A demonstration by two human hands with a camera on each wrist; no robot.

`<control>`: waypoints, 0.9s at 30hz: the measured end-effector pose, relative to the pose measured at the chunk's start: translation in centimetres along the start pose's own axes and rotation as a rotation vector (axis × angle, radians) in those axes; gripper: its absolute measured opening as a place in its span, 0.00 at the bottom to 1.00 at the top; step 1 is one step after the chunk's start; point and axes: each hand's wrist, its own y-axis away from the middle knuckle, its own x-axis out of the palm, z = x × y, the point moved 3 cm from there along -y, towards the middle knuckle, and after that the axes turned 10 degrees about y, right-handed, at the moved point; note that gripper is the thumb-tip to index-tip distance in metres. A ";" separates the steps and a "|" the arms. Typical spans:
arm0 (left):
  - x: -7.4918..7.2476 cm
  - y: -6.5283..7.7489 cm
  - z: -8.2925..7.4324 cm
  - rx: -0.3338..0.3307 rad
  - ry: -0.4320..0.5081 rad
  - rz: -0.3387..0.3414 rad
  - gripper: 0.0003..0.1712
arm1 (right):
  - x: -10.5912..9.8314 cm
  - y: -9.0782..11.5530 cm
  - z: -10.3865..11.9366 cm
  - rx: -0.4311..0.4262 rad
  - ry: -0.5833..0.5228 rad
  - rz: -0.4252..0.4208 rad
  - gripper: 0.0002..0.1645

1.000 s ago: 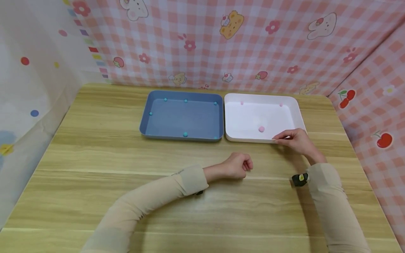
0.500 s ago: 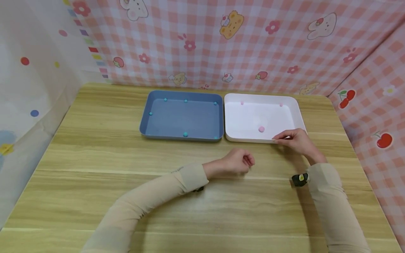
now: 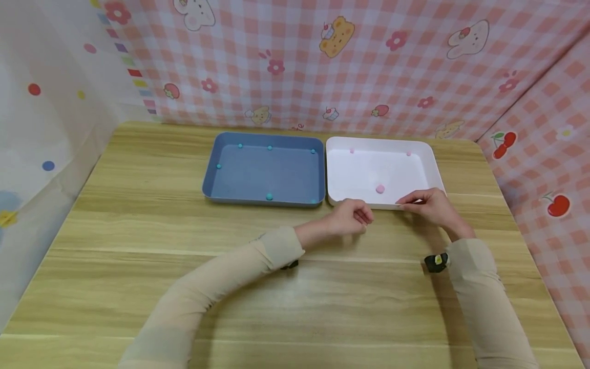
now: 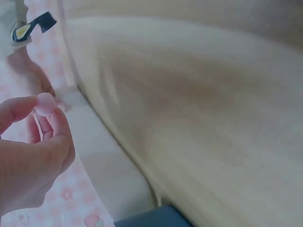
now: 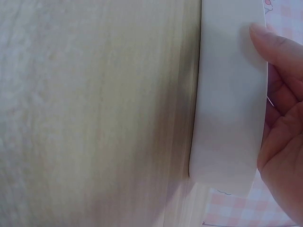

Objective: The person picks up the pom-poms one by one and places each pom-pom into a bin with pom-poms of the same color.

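Note:
My left hand [image 3: 350, 218] hovers at the front edge of the white tray [image 3: 338, 198], its fingers curled. In the left wrist view, the thumb and finger of that hand pinch a small pink ball [image 4: 46, 104]; the head view hides it. My right hand [image 3: 428, 205] grips the white tray's front wall near the right corner, thumb outside and the other fingers over the rim, as the right wrist view shows. Inside the white tray lie a larger pink ball [image 3: 380, 189] and two smaller pink balls along the back, one of them a pink ball [image 3: 352, 151] at left.
A blue-grey tray [image 3: 264, 202] stands against the white tray's left side. Several teal balls lie in it, among them a larger teal ball [image 3: 269, 197] at the front. Both trays sit at the back of the wooden table [image 3: 138, 230], before a pink checked cloth [image 3: 295, 92].
My left hand has risen away from me, from the tabletop area to the front edge of the white tray. The right hand keeps its grip on that tray.

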 end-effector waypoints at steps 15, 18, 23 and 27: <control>-1.7 -1.8 -1.7 0.080 0.027 -0.168 0.10 | 0.1 -0.1 -0.3 -0.046 0.008 -0.041 0.03; -2.1 -2.3 -1.8 0.100 0.049 -0.197 0.10 | 0.1 -0.1 -0.5 -0.041 0.003 -0.039 0.03; -2.7 -3.1 -2.0 0.109 0.061 -0.237 0.10 | 0.2 -0.2 -0.5 -0.032 -0.005 -0.029 0.04; -3.3 -3.7 -2.2 0.109 0.052 -0.267 0.10 | 0.1 -0.1 -0.3 -0.027 -0.009 -0.026 0.03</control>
